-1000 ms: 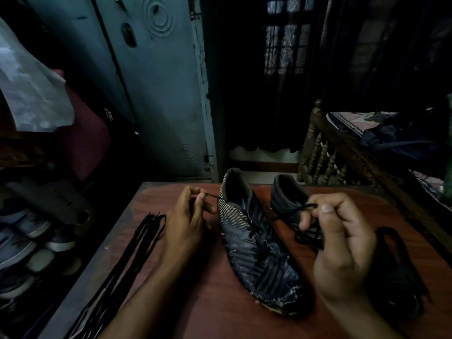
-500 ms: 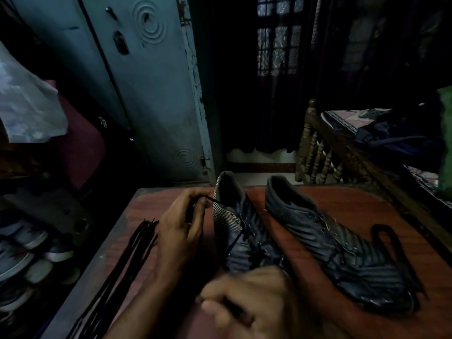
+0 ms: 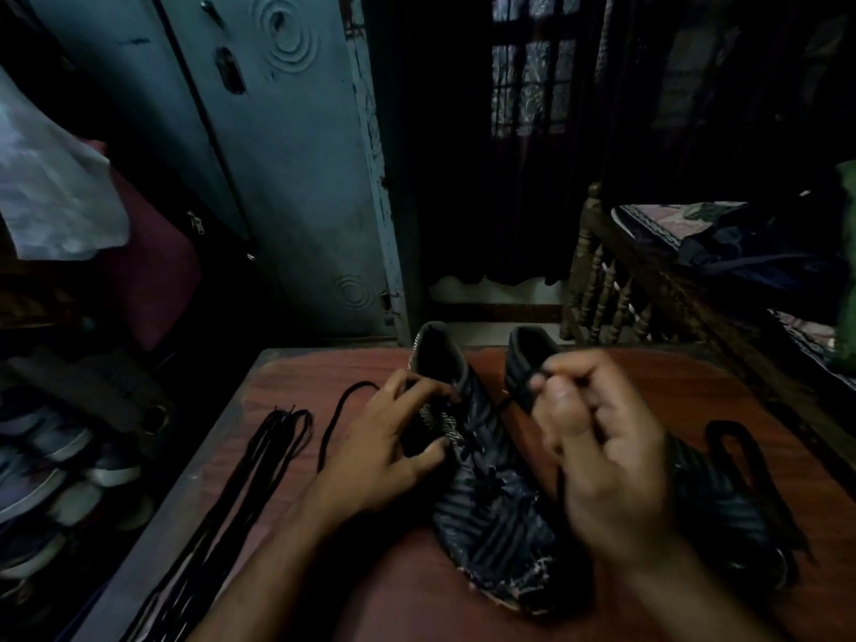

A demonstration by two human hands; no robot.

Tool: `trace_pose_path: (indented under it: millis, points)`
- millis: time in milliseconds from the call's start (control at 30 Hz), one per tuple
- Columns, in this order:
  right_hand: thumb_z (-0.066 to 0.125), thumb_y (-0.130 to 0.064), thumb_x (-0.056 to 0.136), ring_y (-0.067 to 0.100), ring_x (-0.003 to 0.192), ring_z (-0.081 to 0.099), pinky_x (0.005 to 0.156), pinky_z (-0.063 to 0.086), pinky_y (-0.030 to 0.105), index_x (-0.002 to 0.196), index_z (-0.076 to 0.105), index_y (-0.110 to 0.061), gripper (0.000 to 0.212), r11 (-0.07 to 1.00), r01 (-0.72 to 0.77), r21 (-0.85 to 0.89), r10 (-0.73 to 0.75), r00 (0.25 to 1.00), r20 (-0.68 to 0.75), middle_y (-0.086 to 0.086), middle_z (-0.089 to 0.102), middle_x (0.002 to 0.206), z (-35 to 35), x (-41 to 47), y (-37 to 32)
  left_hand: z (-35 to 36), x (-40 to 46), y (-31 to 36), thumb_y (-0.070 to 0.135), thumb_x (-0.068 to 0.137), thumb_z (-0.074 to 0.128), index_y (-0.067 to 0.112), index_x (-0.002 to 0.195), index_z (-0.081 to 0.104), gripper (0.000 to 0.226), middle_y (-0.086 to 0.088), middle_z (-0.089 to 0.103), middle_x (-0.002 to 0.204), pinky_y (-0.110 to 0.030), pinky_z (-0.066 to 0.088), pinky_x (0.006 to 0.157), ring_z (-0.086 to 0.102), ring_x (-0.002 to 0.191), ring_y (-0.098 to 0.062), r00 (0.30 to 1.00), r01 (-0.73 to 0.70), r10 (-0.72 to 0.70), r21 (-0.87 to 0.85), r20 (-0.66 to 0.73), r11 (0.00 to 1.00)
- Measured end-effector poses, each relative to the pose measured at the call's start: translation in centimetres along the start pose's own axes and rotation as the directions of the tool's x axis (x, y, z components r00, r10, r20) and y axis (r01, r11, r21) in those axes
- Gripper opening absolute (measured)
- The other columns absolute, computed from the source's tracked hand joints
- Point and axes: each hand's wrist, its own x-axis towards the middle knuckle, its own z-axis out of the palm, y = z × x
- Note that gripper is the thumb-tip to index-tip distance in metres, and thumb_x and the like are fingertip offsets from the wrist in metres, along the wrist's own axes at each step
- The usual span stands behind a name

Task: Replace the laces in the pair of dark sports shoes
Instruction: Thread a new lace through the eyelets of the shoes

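On the reddish-brown tabletop (image 3: 695, 400) two dark sports shoes stand side by side, heels away from the person: the left shoe (image 3: 486, 493) nearer the middle, the right shoe (image 3: 713, 498) partly hidden behind the right hand (image 3: 602, 461). A bundle of black laces (image 3: 241, 493) lies along the tabletop's left edge, and a looped lace (image 3: 750, 456) lies right of the shoes. The left hand (image 3: 384, 451) rests on the left shoe, fingers spread against its side. The right hand, fingers curled, pinches a black lace end (image 3: 537, 377) leading to that shoe.
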Motion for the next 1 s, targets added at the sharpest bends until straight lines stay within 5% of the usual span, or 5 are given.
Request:
trace_pose_path:
  millis: [333,467,567,800,1000]
  points:
    - [0.04,-0.019,0.099,0.01,0.053,0.031,0.043,0.022,0.034,0.08,0.061,-0.037,0.034,0.97,-0.064,0.233,0.117,0.968,-0.22,0.001,0.033,0.065,-1.3,1.7,0.6,0.0,0.0,0.5,0.04,0.09,0.07,0.04,0.113,0.061,0.025,0.021,0.04,0.117,-0.023,0.044,0.092,0.049,0.113,-0.004,0.999,-0.048,0.047,0.013,0.025,0.999]
    - [0.049,-0.026,0.098,0.004,0.052,0.035,0.044,0.024,0.028,0.085,0.065,-0.033,0.022,0.959,-0.106,0.262,0.139,0.984,-0.112,-0.001,0.045,0.069,-0.9,1.2,0.6,0.0,-0.1,2.0,0.046,0.084,0.064,0.036,0.129,0.064,0.046,0.007,0.03,0.145,-0.003,0.031,0.097,0.036,0.122,0.011,0.973,-0.056,0.086,0.141,-0.216,0.988]
    - [0.054,-0.033,0.095,-0.002,0.058,0.054,0.054,0.036,0.013,0.091,0.066,-0.029,0.013,0.981,-0.111,0.157,0.095,0.99,0.102,-0.01,0.064,0.074,-0.4,0.7,0.9,-0.9,-0.5,4.4,0.039,0.088,0.062,0.024,0.143,0.059,0.057,-0.003,0.037,0.151,-0.02,0.038,0.103,0.046,0.125,-0.008,0.904,-0.143,0.218,0.22,-0.368,0.965]
    - [0.056,-0.038,0.096,-0.001,0.062,0.058,0.059,0.04,0.018,0.074,0.064,-0.021,0.029,0.991,-0.118,-0.057,0.129,0.954,0.271,-0.009,0.063,0.066,-1.2,0.9,2.5,-0.5,-1.1,6.1,0.03,0.095,0.066,0.033,0.102,0.075,0.012,0.014,0.075,0.099,-0.023,0.054,0.079,0.07,0.094,-0.002,0.985,-0.145,0.113,-0.287,-0.128,0.947]
    - [0.056,-0.041,0.098,-0.001,0.051,0.04,0.053,0.03,0.017,0.063,0.051,-0.02,0.041,0.986,-0.112,-0.121,0.139,0.959,0.248,-0.011,0.044,0.055,-2.4,1.8,3.7,-0.9,-0.9,3.5,0.03,0.095,0.061,0.018,0.079,0.062,0.02,0.003,0.058,0.085,-0.028,0.042,0.079,0.055,0.084,-0.015,0.977,-0.127,0.037,-0.436,-0.21,0.891]
